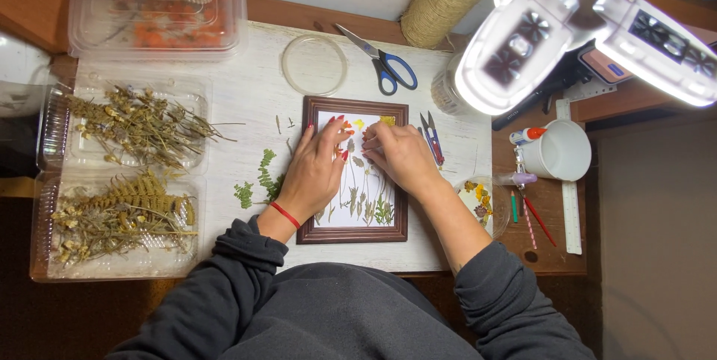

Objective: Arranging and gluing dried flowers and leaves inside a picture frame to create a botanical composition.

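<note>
Two clear plastic clamshell trays (52, 181) at the left of the whitewashed tabletop (246, 91) hold dried brown stems and fern fronds; a small round dish (499, 214) at the right holds pressed petals. The dark wooden picture frame (353, 234) lies at the centre — pressed flowers on white paper inside. Left hand (315, 173) rests flat on the paper; right hand (401, 152) pinches something too small to identify. Blue-handled scissors (385, 63) lie beyond. A lamp head (515, 46) hides the upper right.

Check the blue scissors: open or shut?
Shut. The scissors lie flat above the frame, blades together in one line.
</note>
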